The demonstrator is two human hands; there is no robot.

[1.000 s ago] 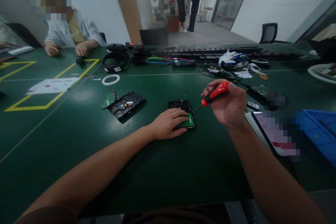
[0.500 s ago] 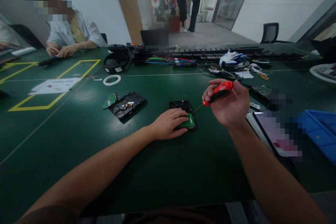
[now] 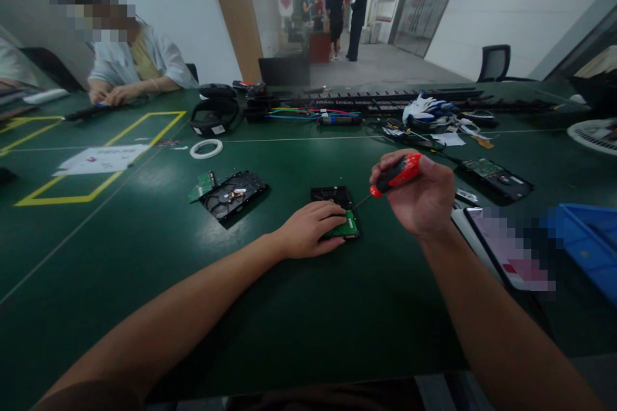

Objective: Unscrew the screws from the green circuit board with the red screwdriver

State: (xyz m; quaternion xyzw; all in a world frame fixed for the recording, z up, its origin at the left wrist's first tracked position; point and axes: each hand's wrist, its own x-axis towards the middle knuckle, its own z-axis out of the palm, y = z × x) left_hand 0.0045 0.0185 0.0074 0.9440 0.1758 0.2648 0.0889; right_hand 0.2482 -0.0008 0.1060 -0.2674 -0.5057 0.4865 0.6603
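A hard drive [image 3: 330,192] with a green circuit board [image 3: 350,226] lies on the table in front of me. My left hand [image 3: 313,228] rests over its left side, fingers across the board and thumb along the near edge, gripping it against the table. My right hand [image 3: 418,196] is closed around the red and black handle of a screwdriver [image 3: 396,175]. The thin shaft slants down to the drive's right edge near the board; the exact contact of the tip is too small to make out. Left of my hands sits another opened drive [image 3: 235,195] beside a loose green board [image 3: 201,187].
Another hard drive [image 3: 496,180] lies at the right, above a phone [image 3: 506,250] and a blue bin [image 3: 590,244]. A white ring [image 3: 206,149], gloves [image 3: 427,109] and cables are farther back. A person [image 3: 137,64] sits across at the left.
The screwdriver handle has turned in my right hand, its black grip now facing me, and the fingers have shifted around it. My left hand and the drive stay in place.
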